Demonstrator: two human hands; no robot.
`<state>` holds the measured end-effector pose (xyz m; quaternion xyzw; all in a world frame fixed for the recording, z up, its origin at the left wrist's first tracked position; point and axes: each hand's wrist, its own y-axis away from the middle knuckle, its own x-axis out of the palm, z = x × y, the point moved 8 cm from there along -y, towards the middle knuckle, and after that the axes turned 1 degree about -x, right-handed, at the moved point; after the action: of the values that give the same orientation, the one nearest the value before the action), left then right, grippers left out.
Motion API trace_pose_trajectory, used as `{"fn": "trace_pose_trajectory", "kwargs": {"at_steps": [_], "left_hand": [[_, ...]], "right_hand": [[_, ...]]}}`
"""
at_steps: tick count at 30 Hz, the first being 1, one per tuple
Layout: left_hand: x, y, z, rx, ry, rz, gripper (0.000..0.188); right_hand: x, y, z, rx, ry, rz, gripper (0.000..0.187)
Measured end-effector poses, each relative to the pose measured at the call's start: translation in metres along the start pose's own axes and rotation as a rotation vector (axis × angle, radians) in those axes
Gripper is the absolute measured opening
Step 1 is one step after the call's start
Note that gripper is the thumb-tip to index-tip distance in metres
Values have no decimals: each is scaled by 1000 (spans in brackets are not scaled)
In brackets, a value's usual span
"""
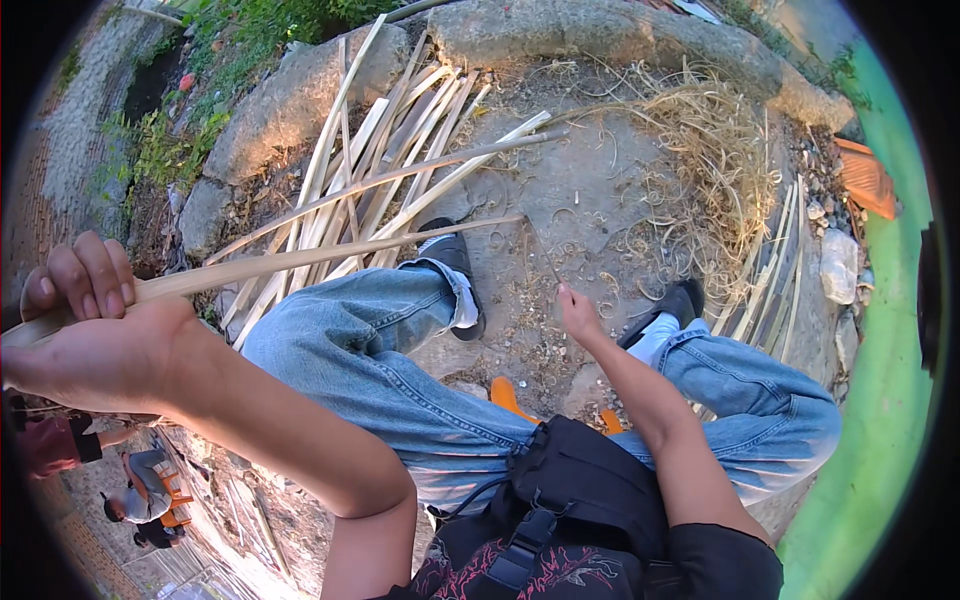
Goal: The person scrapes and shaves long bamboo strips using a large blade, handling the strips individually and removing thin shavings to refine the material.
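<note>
My left hand [110, 310], raised at the left, has its fingers wrapped round a long pale split-bamboo strip [300, 260]. The strip slants away to the right, across and above my left knee, and its far end reaches the middle of the ground. Lower and nearer my right foot, my right hand [578, 312] is closed on a thin dark knife [545, 256]. Its handle is mostly hidden in the fingers. The knife's tip meets the strip near the strip's far end; whether it cuts in cannot be made out.
Split strips [400, 130] lie heaped at the far left, and more strips [775, 270] lie at the right. Curled shavings [720, 150] pile up at the far right. Stones [600, 35] border the ground. An orange seat [510, 398] shows between my legs. Other people [148, 485] sit at the lower left.
</note>
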<state>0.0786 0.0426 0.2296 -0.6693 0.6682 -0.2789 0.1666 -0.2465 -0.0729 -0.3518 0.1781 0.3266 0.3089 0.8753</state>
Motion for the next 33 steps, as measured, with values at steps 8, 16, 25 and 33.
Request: {"fn": "trace_pose_trajectory", "kwargs": {"at_steps": [8,16,25,33], "left_hand": [[6,8,-5,-1,106,4,41],[10,7,-7,-40,155,95,45],[2,-1,8,-75,280,144,51],[-6,-2,17,-157,491,297,58]], "right_hand": [[2,4,18,-8,23,-17,45],[-59,12,30,-41,202,-74,40],[-96,19,66,-452,882,122,39],[-76,-8,76,-359,977,69,43]]}}
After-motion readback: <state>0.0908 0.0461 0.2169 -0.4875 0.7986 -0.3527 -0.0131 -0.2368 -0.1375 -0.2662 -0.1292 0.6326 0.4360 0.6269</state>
